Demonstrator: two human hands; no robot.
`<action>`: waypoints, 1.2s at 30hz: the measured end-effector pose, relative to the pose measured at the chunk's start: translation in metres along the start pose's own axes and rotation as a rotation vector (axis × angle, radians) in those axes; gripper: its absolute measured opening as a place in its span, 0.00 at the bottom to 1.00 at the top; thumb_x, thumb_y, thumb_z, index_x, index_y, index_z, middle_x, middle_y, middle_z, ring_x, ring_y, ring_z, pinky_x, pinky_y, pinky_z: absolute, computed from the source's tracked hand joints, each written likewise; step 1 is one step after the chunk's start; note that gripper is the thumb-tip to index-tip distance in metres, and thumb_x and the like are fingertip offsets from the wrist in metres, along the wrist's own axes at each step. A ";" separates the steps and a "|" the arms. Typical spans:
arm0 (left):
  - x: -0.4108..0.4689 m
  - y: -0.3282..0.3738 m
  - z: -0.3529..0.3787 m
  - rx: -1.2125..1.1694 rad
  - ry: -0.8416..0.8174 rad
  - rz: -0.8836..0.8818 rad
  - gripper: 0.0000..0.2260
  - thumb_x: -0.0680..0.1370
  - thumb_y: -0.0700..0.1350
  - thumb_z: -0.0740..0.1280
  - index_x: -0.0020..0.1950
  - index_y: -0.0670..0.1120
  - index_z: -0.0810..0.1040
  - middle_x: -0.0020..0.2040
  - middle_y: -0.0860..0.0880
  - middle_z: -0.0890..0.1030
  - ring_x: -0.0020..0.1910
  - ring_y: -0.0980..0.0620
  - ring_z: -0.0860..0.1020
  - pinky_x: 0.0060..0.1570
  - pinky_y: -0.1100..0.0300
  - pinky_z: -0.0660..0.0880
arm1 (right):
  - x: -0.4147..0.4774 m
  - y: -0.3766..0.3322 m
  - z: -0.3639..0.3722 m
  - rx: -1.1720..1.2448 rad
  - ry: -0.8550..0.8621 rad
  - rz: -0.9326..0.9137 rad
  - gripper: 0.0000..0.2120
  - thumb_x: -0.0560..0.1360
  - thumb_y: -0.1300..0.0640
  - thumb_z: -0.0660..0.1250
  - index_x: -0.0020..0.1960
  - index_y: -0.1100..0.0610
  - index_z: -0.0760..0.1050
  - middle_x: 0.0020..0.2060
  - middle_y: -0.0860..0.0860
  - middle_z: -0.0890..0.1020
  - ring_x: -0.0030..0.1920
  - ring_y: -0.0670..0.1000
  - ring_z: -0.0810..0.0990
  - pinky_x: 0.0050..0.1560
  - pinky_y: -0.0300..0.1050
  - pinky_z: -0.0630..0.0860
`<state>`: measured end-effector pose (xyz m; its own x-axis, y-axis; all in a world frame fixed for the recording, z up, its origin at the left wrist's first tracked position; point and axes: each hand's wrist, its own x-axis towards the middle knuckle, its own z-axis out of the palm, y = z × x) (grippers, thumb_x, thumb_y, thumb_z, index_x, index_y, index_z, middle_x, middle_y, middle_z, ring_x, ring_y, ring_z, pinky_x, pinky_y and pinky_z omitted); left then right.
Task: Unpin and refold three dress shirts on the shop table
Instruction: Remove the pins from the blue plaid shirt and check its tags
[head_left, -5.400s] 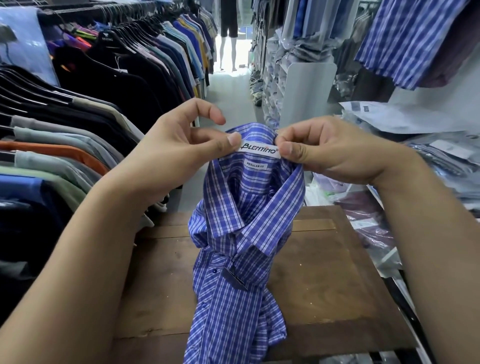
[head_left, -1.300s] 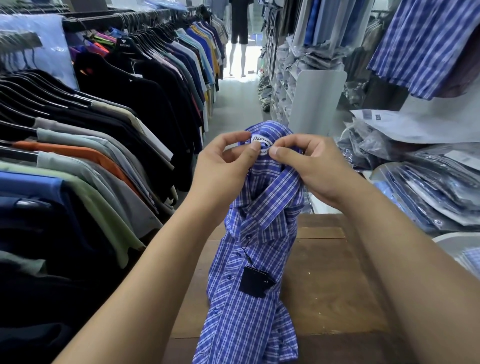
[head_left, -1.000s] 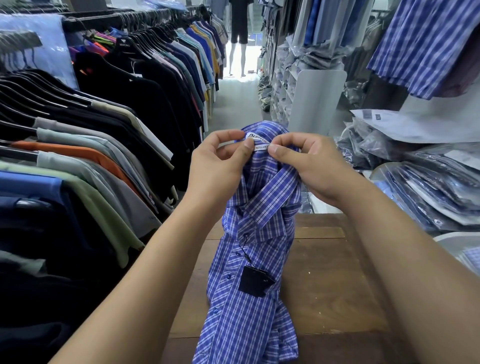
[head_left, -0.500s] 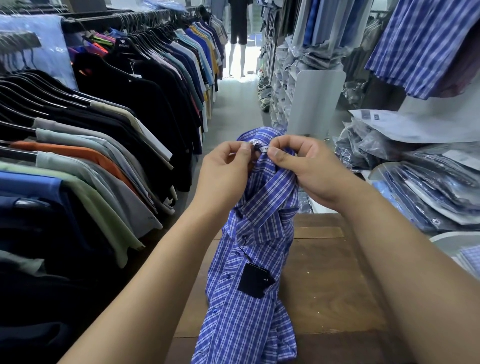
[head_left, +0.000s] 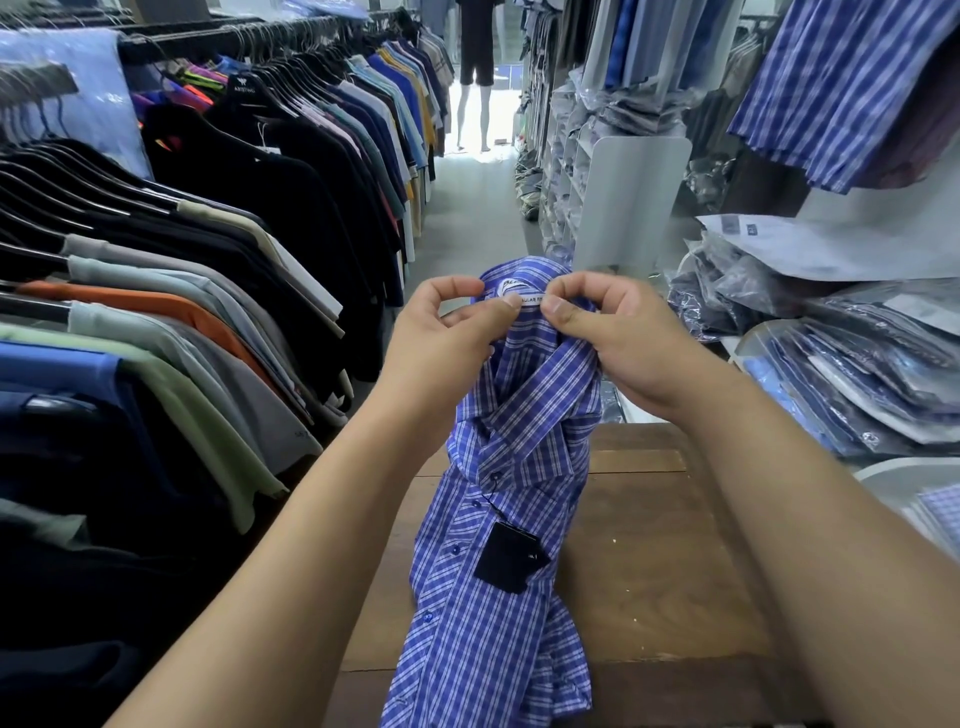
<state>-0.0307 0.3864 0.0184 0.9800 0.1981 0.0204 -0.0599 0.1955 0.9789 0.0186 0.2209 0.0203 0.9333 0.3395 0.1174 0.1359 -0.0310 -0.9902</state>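
Blue-checked dress shirt hangs upright between both hands, its long axis running straight down from the collar at the fingertips to the tail bunched on the wooden table — placket and black hang tag face the person. Left hand and right hand each pinch the collar between thumb and forefinger, one on either side of the white label and equally near it, so any pin there would lie between the two grips; none shows. A rack of hung clothes stands to the left, and bagged shirts are stacked to the right.
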 end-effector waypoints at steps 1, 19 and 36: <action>0.000 -0.001 -0.001 0.002 -0.007 0.004 0.14 0.75 0.44 0.76 0.56 0.49 0.74 0.34 0.56 0.81 0.37 0.58 0.79 0.48 0.58 0.75 | 0.000 0.000 0.000 0.003 -0.003 -0.001 0.05 0.79 0.62 0.68 0.47 0.55 0.80 0.41 0.52 0.84 0.43 0.50 0.82 0.51 0.48 0.80; 0.000 0.002 -0.007 -0.045 -0.114 0.109 0.15 0.80 0.35 0.69 0.52 0.45 0.62 0.39 0.51 0.84 0.34 0.59 0.80 0.35 0.68 0.74 | 0.000 -0.001 -0.012 0.053 -0.128 0.024 0.08 0.69 0.55 0.73 0.47 0.56 0.82 0.42 0.52 0.84 0.44 0.50 0.82 0.48 0.45 0.78; 0.005 0.012 -0.004 -0.134 -0.110 0.058 0.17 0.78 0.36 0.70 0.49 0.47 0.61 0.30 0.52 0.69 0.28 0.55 0.66 0.36 0.58 0.66 | 0.000 -0.004 -0.001 0.285 -0.131 -0.033 0.03 0.72 0.57 0.71 0.45 0.55 0.83 0.43 0.55 0.84 0.47 0.53 0.83 0.54 0.49 0.81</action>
<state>-0.0274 0.3939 0.0292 0.9886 0.1082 0.1049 -0.1342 0.3145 0.9397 0.0187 0.2199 0.0239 0.8766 0.4547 0.1577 0.0498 0.2402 -0.9694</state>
